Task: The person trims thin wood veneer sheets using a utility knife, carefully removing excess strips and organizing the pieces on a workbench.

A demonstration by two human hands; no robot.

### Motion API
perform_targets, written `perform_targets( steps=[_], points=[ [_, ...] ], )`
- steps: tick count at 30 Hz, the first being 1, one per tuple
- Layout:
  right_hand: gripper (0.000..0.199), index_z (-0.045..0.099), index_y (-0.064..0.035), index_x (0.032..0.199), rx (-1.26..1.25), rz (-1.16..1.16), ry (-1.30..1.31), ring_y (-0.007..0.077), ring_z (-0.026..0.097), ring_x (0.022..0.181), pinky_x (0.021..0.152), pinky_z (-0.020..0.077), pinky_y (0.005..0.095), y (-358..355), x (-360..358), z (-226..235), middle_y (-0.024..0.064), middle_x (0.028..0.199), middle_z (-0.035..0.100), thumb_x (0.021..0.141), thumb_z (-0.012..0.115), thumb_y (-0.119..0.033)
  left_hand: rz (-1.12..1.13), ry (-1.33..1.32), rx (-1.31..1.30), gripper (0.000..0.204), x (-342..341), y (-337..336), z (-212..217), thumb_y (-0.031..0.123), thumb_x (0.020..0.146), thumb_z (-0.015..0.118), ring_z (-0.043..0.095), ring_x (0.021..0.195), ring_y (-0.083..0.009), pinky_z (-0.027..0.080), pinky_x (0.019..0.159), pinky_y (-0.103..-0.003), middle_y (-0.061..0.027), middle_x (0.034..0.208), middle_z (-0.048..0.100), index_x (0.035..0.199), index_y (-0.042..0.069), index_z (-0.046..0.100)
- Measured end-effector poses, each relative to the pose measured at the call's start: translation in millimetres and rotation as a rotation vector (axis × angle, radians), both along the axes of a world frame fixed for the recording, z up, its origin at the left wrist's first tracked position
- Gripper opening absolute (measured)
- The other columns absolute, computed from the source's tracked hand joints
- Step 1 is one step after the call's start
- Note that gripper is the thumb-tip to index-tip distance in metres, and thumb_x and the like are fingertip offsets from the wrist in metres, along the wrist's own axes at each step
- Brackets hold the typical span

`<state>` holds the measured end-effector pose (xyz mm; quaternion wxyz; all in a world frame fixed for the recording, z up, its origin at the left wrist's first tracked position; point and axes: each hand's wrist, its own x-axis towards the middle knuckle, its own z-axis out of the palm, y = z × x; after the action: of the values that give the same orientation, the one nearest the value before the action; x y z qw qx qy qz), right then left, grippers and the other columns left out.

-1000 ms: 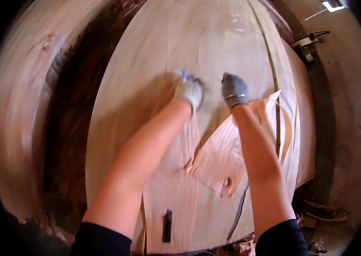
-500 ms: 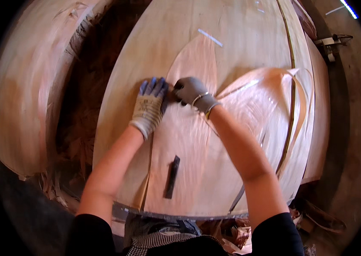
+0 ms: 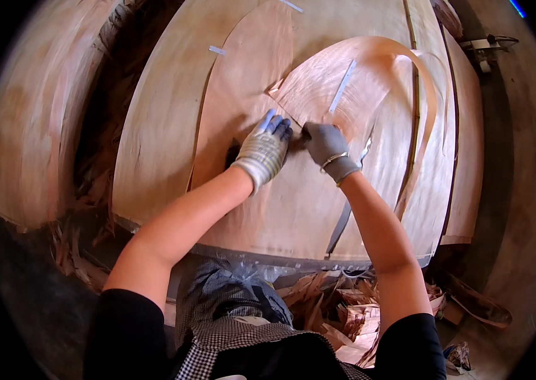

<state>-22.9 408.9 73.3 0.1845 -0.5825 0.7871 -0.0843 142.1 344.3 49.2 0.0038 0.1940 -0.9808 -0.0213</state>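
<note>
Our flat left hand lies over a reddish veneer strip, long axis pointing away; our right hand curls, grip unclear.

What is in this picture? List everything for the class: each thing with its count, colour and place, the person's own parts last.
Large veneer sheet: one, pale tan, centre
Veneer stack: one, tan, left
Pinkish veneer strip: one, pinkish, left of centre
Curled veneer piece: one, light brown, beyond the hands
Tape-like strips: three clear, whitish, on the veneer
Dark object: one, black, partly hidden by left hand
Scraps: uncountable, reddish-brown, mostly below
Fixture: one, whitish, upper right
Floor: one, brownish, right
Checked garment: one, black-and-white, bottom
Sleeves: two, black, lower corners
Left hand: one, striped glove, centre
Right hand: one, grey glove, centre
</note>
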Motion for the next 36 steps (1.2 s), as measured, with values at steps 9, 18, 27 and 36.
perform_targets(
  steps=[9,18,27,36],
  points=[
    [0.02,0.064,-0.0046,0.098,0.789,0.126,-0.074,0.0239,0.063,0.074,0.066,0.0488,0.0387,276.6,57.6,53.4,0.0138,0.085,0.067,0.09,0.049,-0.015,0.671,0.26,0.063,0.042,194.4,-34.1,-11.1,0.013,0.081,0.055,0.038,0.128,-0.031,0.023,0.108,-0.048,-0.0086,0.136,0.046,0.123,0.013,0.055],
    [0.023,0.061,0.0044,0.09,0.378,-0.027,-0.969,0.0167,0.064,0.053,0.04,0.0436,0.0254,73.3,223.6,37.4,0.0115,0.072,0.067,0.087,0.062,-0.018,0.819,0.439,0.042,0.059,276.9,100.2,-15.0,0.024,0.082,0.061,0.036,0.129,-0.0316,0.016,0.111,-0.05,-0.0163,0.136,0.044,0.133,0.004,0.042],
    [0.025,0.066,0.0043,0.081,0.224,-0.091,-0.705,0.0162,0.061,0.051,0.049,0.0478,0.0292,90.4,217.1,8.8,0.0125,0.061,0.063,0.08,0.067,-0.021,0.445,0.117,-0.032,0.044,284.1,101.6,-15.4,0.012,0.084,0.043,0.038,0.131,-0.0251,0.018,0.113,-0.05,-0.0005,0.135,0.049,0.126,0.015,0.054],
    [0.026,0.069,-0.0012,0.082,0.241,-0.184,-0.237,0.0324,0.064,0.065,0.061,0.0503,0.0388,161.0,162.1,-13.8,0.0188,0.069,0.064,0.075,0.062,-0.025,0.336,-0.096,0.463,0.041,190.5,116.6,52.5,0.016,0.086,0.043,0.04,0.129,-0.0277,0.02,0.113,-0.043,-0.0118,0.134,0.049,0.124,0.005,0.053]
  ],
)
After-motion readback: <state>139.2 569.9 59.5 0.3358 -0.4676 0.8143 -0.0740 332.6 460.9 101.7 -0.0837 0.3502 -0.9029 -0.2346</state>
